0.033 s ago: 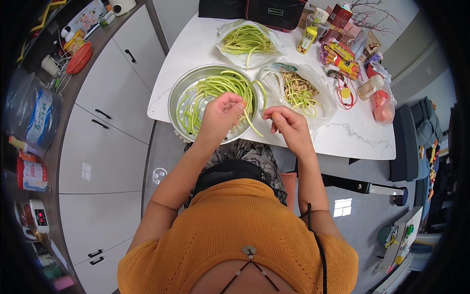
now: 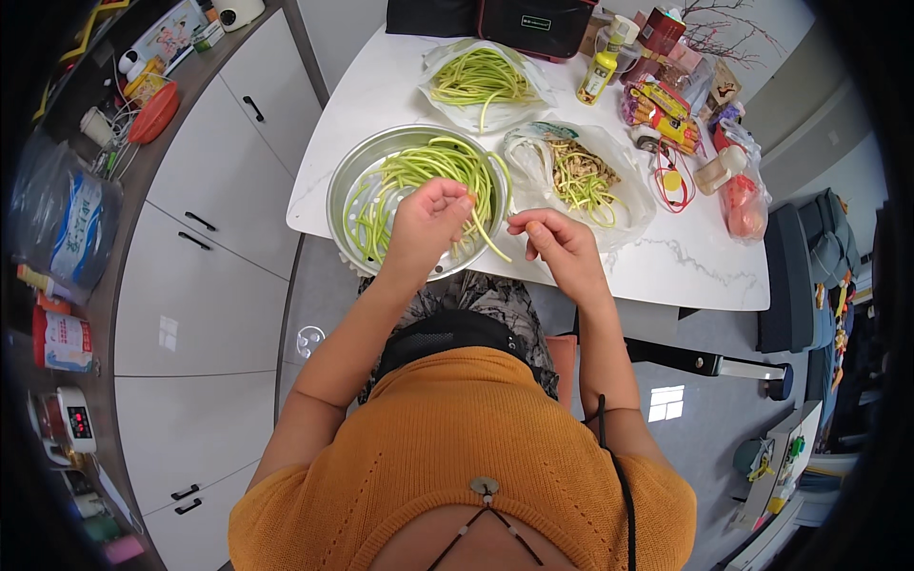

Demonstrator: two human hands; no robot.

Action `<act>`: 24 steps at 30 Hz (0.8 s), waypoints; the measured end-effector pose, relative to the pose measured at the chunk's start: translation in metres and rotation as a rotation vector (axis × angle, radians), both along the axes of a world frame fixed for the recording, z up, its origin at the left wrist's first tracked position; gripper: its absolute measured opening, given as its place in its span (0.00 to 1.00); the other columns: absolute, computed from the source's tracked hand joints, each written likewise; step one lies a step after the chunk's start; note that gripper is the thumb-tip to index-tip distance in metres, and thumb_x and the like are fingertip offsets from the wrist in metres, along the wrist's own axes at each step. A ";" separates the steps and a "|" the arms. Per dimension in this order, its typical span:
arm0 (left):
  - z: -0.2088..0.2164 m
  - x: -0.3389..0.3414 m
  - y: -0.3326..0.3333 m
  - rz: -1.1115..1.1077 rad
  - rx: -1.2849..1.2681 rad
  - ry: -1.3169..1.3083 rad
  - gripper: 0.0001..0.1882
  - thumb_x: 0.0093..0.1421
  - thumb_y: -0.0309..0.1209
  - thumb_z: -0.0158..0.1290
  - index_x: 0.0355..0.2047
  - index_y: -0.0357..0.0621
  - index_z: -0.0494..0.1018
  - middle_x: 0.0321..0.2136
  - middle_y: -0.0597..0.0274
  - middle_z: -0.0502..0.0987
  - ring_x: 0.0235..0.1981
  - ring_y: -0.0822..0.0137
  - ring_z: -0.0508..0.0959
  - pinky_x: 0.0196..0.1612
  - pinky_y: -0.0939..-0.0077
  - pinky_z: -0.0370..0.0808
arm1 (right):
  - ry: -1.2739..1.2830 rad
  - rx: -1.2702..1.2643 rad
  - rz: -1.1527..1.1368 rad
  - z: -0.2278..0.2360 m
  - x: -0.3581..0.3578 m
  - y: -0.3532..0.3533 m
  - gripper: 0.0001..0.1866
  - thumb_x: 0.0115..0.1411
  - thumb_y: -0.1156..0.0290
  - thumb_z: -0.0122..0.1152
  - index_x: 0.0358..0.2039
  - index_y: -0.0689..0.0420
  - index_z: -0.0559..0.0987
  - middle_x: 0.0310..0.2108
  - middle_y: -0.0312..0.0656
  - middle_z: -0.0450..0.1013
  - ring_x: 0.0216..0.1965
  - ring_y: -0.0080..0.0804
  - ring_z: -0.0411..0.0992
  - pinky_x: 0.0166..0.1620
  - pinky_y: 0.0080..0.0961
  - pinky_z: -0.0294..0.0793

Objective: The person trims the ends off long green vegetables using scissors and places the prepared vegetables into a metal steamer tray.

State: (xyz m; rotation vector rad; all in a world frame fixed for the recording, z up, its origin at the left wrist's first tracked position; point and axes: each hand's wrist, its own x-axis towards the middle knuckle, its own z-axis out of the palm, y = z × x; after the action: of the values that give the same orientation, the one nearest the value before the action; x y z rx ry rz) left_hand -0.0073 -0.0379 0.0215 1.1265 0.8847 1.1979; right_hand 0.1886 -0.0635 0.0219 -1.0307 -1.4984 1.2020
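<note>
Long green garlic scapes (image 2: 419, 171) lie heaped in a round metal colander (image 2: 335, 195) at the table's near left edge. Over its right side, my left hand (image 2: 433, 224) is closed in a pinch on a scape, and a pale stalk slants down from those fingers past the rim. Just right of the colander, my right hand (image 2: 562, 249) pinches with thumb and forefinger at the end of a curved scape that arches over the rim. The fingertips partly hide that end. Beyond my right hand, an open plastic bag (image 2: 528, 162) contains short, yellowish-brown trimmed bits.
Behind the colander, another plastic bag (image 2: 543, 90) holds more scapes. A yellow bottle (image 2: 598, 76), snack packages (image 2: 662, 109), a red cord (image 2: 678, 198) and a bag of reddish items (image 2: 741, 205) stand at the right of the white table (image 2: 705, 271). Cabinets (image 2: 205, 285) line the left.
My right hand has shifted slightly left, toward the colander. The arched scape has moved left with it. My left hand stays almost still.
</note>
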 end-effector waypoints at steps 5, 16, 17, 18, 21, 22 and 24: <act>-0.006 -0.004 0.006 0.056 -0.010 -0.094 0.06 0.58 0.26 0.49 0.34 0.37 0.68 0.22 0.67 0.71 0.16 0.82 0.65 0.17 0.90 0.59 | -0.202 0.111 -0.103 0.002 -0.006 -0.002 0.08 0.57 0.72 0.55 0.36 0.58 0.78 0.29 0.37 0.74 0.26 0.20 0.69 0.29 0.17 0.69; -0.006 0.006 -0.001 0.078 0.060 -0.064 0.05 0.57 0.27 0.50 0.33 0.40 0.68 0.23 0.66 0.73 0.17 0.82 0.65 0.18 0.90 0.60 | -0.763 0.703 -0.319 0.007 -0.020 -0.005 0.06 0.47 0.73 0.63 0.28 0.55 0.78 0.25 0.38 0.72 0.25 0.36 0.71 0.27 0.27 0.70; -0.006 0.007 -0.001 0.079 0.068 -0.048 0.05 0.57 0.27 0.51 0.33 0.40 0.68 0.23 0.66 0.73 0.17 0.83 0.65 0.18 0.91 0.60 | -0.777 0.710 -0.318 0.005 -0.020 -0.005 0.06 0.46 0.73 0.63 0.28 0.55 0.78 0.24 0.39 0.71 0.24 0.36 0.71 0.27 0.27 0.70; -0.006 0.007 -0.001 0.076 0.064 -0.048 0.05 0.57 0.27 0.50 0.32 0.40 0.67 0.23 0.66 0.73 0.17 0.82 0.65 0.18 0.91 0.60 | -0.742 0.684 -0.316 0.004 -0.019 -0.004 0.06 0.46 0.74 0.63 0.28 0.56 0.78 0.24 0.39 0.71 0.24 0.36 0.71 0.27 0.27 0.70; -0.008 0.007 0.000 0.054 0.039 -0.061 0.04 0.58 0.27 0.50 0.31 0.41 0.67 0.24 0.65 0.74 0.17 0.82 0.65 0.18 0.91 0.61 | -0.611 0.596 -0.331 0.001 -0.017 -0.003 0.05 0.47 0.76 0.62 0.27 0.57 0.77 0.24 0.40 0.71 0.22 0.35 0.70 0.26 0.25 0.69; -0.008 0.005 0.001 0.037 0.021 -0.074 0.04 0.58 0.27 0.50 0.31 0.41 0.67 0.24 0.64 0.74 0.17 0.82 0.66 0.19 0.91 0.61 | -0.549 0.561 -0.349 0.002 -0.017 -0.003 0.05 0.47 0.77 0.62 0.27 0.58 0.77 0.23 0.40 0.71 0.22 0.33 0.70 0.26 0.24 0.68; -0.013 0.004 0.002 0.007 -0.017 -0.105 0.03 0.58 0.27 0.49 0.30 0.41 0.67 0.25 0.63 0.75 0.17 0.82 0.66 0.19 0.91 0.61 | -0.431 0.489 -0.369 0.002 -0.016 -0.004 0.04 0.48 0.78 0.61 0.28 0.59 0.77 0.23 0.40 0.71 0.21 0.29 0.69 0.25 0.21 0.67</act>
State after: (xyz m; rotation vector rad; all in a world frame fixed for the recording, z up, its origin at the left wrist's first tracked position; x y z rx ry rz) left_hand -0.0037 -0.0361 0.0087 1.0378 0.8178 1.2415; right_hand 0.1722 -0.0670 0.0235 -1.1958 -1.7143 0.3351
